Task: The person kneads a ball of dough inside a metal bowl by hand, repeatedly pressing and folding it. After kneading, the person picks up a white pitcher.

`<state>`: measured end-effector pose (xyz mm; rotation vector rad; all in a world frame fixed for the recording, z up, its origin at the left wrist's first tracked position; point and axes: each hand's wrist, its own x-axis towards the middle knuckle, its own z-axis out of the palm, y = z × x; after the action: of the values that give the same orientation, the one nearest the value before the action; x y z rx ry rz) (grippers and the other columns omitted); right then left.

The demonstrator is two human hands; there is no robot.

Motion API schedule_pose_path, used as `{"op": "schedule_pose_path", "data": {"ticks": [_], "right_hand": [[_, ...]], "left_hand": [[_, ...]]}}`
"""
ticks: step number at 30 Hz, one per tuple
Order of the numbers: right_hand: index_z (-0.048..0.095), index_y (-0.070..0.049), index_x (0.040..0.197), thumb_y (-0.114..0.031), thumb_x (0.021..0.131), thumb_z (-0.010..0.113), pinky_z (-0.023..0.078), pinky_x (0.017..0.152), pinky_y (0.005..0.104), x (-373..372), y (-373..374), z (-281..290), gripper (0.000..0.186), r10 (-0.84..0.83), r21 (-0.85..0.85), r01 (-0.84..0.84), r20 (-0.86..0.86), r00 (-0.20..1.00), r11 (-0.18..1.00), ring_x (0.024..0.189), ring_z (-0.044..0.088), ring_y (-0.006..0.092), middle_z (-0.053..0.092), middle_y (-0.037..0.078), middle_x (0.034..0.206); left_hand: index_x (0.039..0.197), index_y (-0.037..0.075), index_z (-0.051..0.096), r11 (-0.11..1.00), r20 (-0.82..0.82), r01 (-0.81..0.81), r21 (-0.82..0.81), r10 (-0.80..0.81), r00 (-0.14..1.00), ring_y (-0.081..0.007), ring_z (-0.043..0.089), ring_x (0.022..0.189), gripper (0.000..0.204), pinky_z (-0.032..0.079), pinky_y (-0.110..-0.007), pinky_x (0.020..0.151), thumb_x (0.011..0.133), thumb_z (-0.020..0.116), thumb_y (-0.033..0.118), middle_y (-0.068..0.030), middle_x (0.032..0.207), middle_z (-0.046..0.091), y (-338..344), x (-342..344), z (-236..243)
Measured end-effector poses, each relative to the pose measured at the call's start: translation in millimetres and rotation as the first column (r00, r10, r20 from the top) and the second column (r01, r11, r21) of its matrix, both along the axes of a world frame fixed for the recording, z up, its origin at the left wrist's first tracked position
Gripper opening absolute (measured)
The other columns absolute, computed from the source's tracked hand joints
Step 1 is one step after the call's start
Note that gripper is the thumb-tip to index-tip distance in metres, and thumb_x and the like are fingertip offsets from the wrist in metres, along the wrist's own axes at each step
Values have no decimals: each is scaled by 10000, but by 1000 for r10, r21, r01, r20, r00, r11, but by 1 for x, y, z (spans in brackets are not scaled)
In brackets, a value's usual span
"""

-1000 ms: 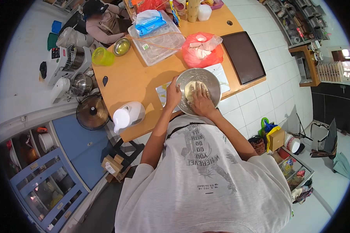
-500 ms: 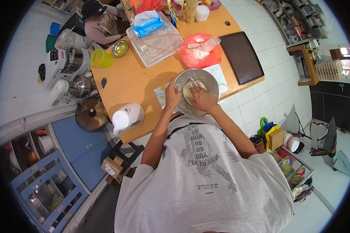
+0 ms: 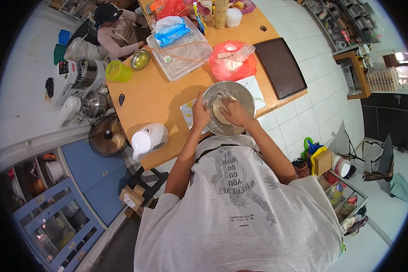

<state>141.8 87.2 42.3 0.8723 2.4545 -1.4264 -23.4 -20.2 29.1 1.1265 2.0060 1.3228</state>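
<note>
A steel mixing bowl (image 3: 245, 96), its inner wall smeared with pale residue, stands at the table's front edge, close to my body. My left hand (image 3: 201, 114) grips the bowl's left rim, thumb toward the inside. In the bottom lies a pale mass of dough (image 3: 218, 113). My right hand (image 3: 233, 112) reaches into the bowl from the right, with its fingers curled into the dough; their tips are partly hidden and coated in white. Under the bowl is a white patterned sheet (image 3: 257, 90). Just beyond sits a red plastic bag (image 3: 216, 68) with white contents.
On the wooden table (image 3: 163, 104) are a white jug (image 3: 156, 137), a dark brown board (image 3: 281, 68), a clear plastic box (image 3: 186, 65), a yellow-green container (image 3: 118, 71) and a small metal bowl (image 3: 139, 60). Another person (image 3: 118, 34) sits at the far left.
My right hand's fingers, spread flat over the dough before, are now bent and bunched into it. My left hand stays on the bowl's rim.
</note>
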Motion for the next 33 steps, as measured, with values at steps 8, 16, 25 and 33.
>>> {"op": "schedule_pose_path", "data": {"ticks": [8, 16, 25, 33], "right_hand": [[422, 101, 1538, -422, 1033, 567, 320, 1238, 598, 2, -52, -15, 741, -75, 699, -11, 92, 993, 715, 1448, 435, 561, 440, 393, 1553], [485, 65, 1500, -347, 1015, 604, 445, 1135, 562, -2, 2, 26, 647, -31, 263, 50, -74, 997, 964, 1350, 542, 504, 475, 322, 1558], [465, 55, 1520, -364, 1023, 607, 458, 1150, 558, 2, -10, -4, 665, 38, 273, -54, 65, 997, 960, 1486, 425, 469, 385, 336, 1621], [439, 27, 1554, -409, 999, 646, 343, 1234, 574, 16, -35, -24, 736, -29, 529, -14, 73, 997, 848, 1527, 345, 506, 331, 330, 1658]], "left_hand": [[1328, 19, 558, 998, 25, -29, -50, 30, 999, -550, 647, 1072, 440, 516, -525, 855, 917, 522, -134, -339, 1090, 687, 2, 3, -5], [1324, 16, 556, 999, 25, -13, -29, 13, 1000, -550, 649, 1051, 419, 511, -534, 831, 929, 527, -121, -345, 1070, 682, 0, 3, -1], [1317, 15, 552, 989, 11, -53, -140, 55, 998, -542, 660, 1038, 432, 500, -553, 815, 913, 521, -132, -343, 1048, 681, 1, 3, -6], [1281, 12, 568, 997, -16, -26, -72, 25, 1000, -545, 661, 1027, 406, 520, -541, 837, 899, 549, -125, -328, 1053, 694, 3, 6, 4]]}}
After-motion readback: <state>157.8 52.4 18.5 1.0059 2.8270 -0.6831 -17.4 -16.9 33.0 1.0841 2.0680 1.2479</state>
